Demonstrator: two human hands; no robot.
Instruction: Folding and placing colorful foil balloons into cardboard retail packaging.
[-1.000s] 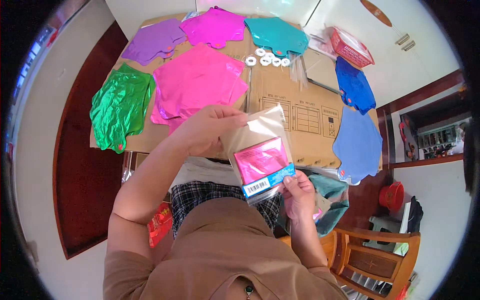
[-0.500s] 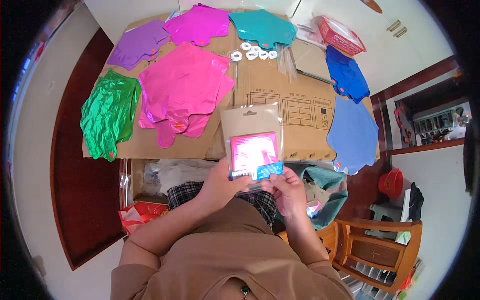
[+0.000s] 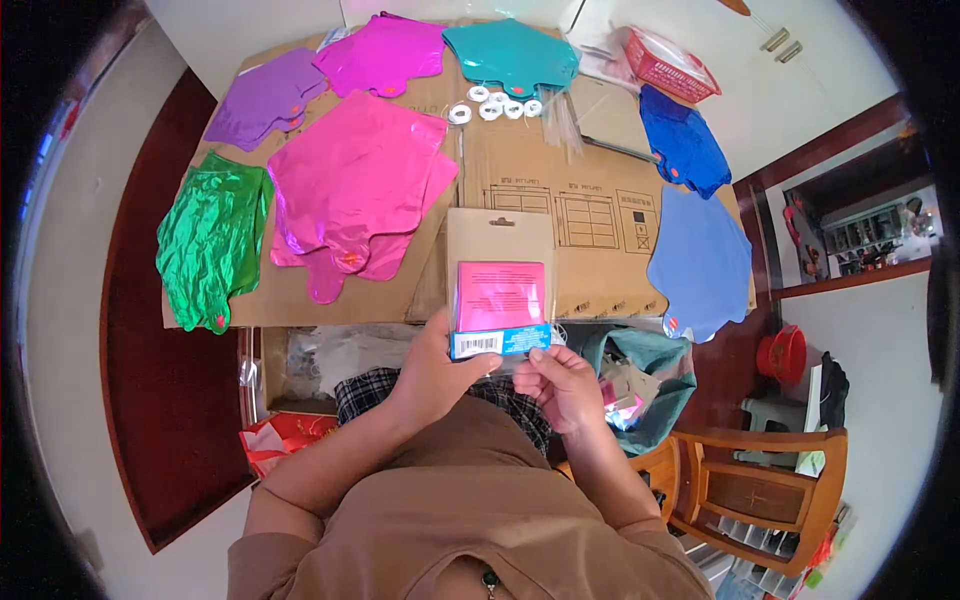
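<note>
My left hand [image 3: 437, 370] grips the lower left of a flat clear packet [image 3: 499, 285] with a tan card back, a folded pink foil balloon inside and a blue strip along its bottom. The packet stands upright in front of my chest. My right hand [image 3: 562, 383] pinches its lower right corner by the blue strip. Behind the packet lies a large flattened cardboard sheet [image 3: 590, 210] with pink foil balloons [image 3: 350, 190] stacked on its left part.
On the cardboard also lie a green foil balloon [image 3: 208, 235], a purple one [image 3: 262, 98], a magenta one [image 3: 385, 52], a teal one [image 3: 512, 52], two blue ones [image 3: 700, 255], and several white rings [image 3: 492, 103]. A red basket [image 3: 668, 62] sits far right. A wooden chair [image 3: 750, 480] stands lower right.
My left hand dropped from the packet's top to its lower left edge. The packet moved from tilted by my right side to upright and centred.
</note>
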